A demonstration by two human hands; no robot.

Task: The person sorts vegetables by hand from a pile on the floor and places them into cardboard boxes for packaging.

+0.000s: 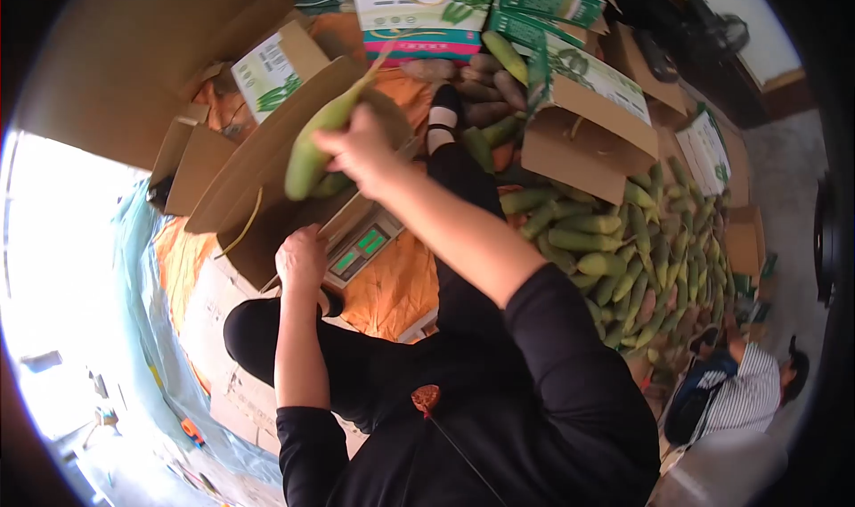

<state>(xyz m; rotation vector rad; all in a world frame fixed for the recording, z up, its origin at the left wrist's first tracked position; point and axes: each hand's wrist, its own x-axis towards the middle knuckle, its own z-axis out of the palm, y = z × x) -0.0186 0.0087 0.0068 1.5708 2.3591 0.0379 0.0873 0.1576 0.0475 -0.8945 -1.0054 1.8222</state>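
Note:
My right hand (363, 149) is closed around a long green radish (313, 148), its thin root pointing up and away. The radish is over an open cardboard box (258, 170), with another green radish (333, 184) partly visible inside. My left hand (302, 256) is closed on the near rim of the box, its fingertips partly hidden. Just right of that hand, a digital scale (358, 250) shows lit green displays; the box seems to rest on it, though its base is hidden.
A large pile of green radishes (588, 238) spreads on the right. Printed cartons (583, 128) stand beyond it. Reddish radishes (485, 93) lie near my foot. Orange sheeting (396, 284) covers the floor. Another person in a striped shirt (744, 391) is at lower right.

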